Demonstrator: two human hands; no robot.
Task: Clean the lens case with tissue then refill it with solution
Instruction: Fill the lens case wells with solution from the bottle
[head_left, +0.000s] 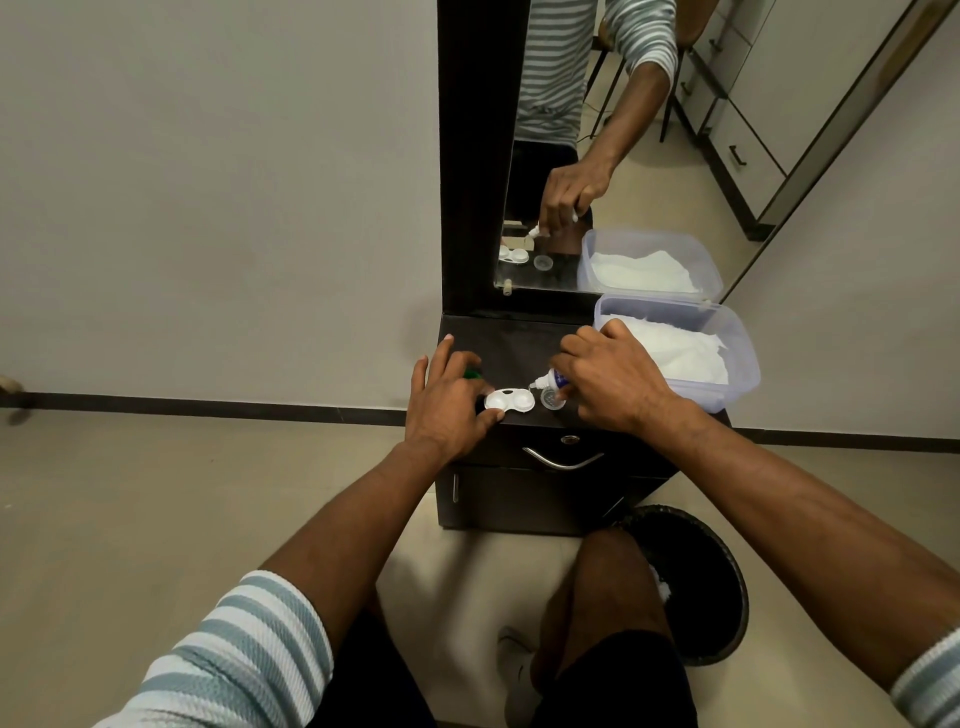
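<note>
A white two-well lens case (509, 401) lies open on the dark cabinet top (514, 343). My left hand (449, 402) rests at its left end, thumb and forefinger pinching the case's edge. A green cap (472, 373) peeks out beside that hand's fingers. My right hand (613, 382) grips a small solution bottle (550, 382) with a blue label, tilted so its white nozzle points left and down toward the case's right well. A clear round cap (551, 400) lies on the top just under the bottle.
A clear plastic tub (737, 358) with white tissue (680, 348) stands at the cabinet's back right. A mirror (623, 156) rises behind. Below are a drawer handle (563, 460) and a black waste bin (696, 577) on the floor at right.
</note>
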